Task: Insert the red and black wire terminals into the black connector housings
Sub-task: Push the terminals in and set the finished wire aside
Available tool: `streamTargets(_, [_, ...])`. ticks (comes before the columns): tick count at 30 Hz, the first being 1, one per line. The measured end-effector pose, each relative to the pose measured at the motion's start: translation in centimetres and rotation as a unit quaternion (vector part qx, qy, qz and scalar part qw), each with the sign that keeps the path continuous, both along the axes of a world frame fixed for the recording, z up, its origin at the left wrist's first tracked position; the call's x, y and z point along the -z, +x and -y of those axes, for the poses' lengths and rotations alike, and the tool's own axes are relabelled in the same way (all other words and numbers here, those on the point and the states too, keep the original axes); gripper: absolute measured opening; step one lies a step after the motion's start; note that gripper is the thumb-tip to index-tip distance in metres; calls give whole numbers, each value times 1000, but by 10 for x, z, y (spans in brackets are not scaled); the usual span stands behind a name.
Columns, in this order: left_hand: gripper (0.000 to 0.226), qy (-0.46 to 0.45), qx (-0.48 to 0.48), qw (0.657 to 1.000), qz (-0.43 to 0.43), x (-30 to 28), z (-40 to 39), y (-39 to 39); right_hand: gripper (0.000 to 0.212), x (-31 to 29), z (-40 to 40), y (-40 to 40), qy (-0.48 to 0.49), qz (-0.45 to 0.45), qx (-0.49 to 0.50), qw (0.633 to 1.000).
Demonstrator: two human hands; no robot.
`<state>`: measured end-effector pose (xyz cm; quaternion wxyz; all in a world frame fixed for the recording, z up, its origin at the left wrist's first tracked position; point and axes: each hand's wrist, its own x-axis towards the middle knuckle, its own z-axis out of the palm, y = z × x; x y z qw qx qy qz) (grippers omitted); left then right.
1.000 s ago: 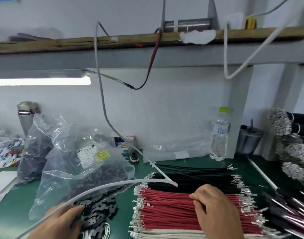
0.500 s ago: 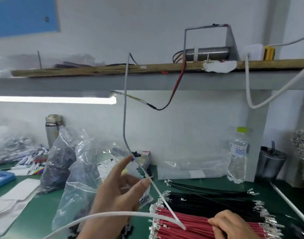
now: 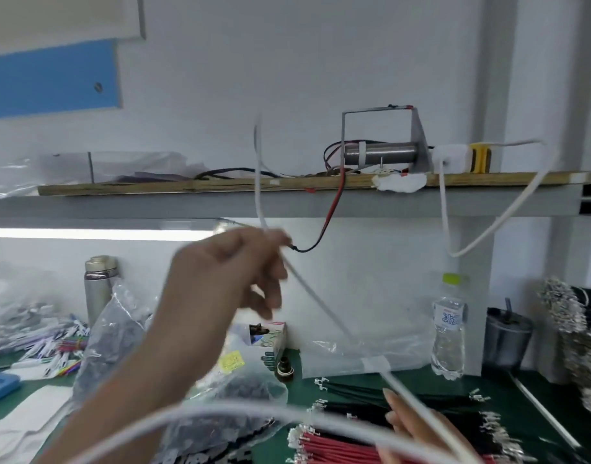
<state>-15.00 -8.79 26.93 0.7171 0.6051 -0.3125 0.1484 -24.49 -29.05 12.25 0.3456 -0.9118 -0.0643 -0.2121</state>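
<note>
My left hand (image 3: pixel 230 279) is raised in front of the wall, fingers curled around a white cable (image 3: pixel 315 306) that hangs down from above the shelf (image 3: pixel 186 188) and loops low across the bench; the motion blur hides exactly how the fingertips pinch it. My right hand (image 3: pixel 418 433) rests low at the wire stock, fingers fairly straight and touching the red wires (image 3: pixel 337 445), holding nothing that I can see. The black wires (image 3: pixel 404 401) lie just behind the red ones, metal terminals lined up along the ends. The black connector housings (image 3: pixel 233 393) sit in a clear plastic bag (image 3: pixel 126 329) to the left, on the green mat (image 3: pixel 297 390). As I judge it, the step in hand is clearing this cable off the work area, so I'd guide it up and back gently, keeping the low loop from dragging across the terminals and scattering the neat rows. No terminal is in a housing yet.
</note>
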Motion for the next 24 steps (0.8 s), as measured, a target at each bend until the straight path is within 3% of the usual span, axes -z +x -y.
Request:
streamTargets(1, [20, -16, -5, 1000, 16, -21, -1, 3, 23, -12, -4, -1, -100, 1, -17, 995])
streamTargets(2, [16, -29, -18, 999, 33, -42, -2, 8, 51, -25, -10, 1, -133, 54, -7, 990])
streamTargets(3, [17, -40, -39, 997, 49, -63, -3, 12, 80, -34, -10, 2, -131, 136, 50, 981])
streamTargets(4, [17, -48, -59, 995, 68, -82, -4, 18, 92, -36, -12, 2, -92, 231, 81, 965])
streamTargets(7, [16, -33, -98, 989, 110, -127, -3, 35, 71, -71, -26, -16, 70, 421, 69, 902])
streamTargets(9, [15, -5, -126, 986, 106, -147, 3, 52, 72, -112, -27, -15, 120, 467, 74, 873])
streamTargets(12, [18, 23, -174, 980, 91, -160, 17, 74, 70, -183, -28, -14, 73, 475, 66, 874])
streamTargets(15, [18, 26, -193, 978, 70, -162, 29, 88, 24, -227, -36, -5, -75, 480, 78, 871])
streamTargets(16, [16, 19, -193, 979, 58, -163, 31, 93, 20, -237, -38, 0, -130, 478, 93, 864])
streamTargets(21, [14, -80, -142, 986, -42, -174, 32, 112, 37, -273, -39, 10, -263, 422, 164, 852])
streamTargets(24, [17, -98, -124, 984, -77, -178, 30, 121, 19, -286, -33, 22, -335, 377, 160, 848])
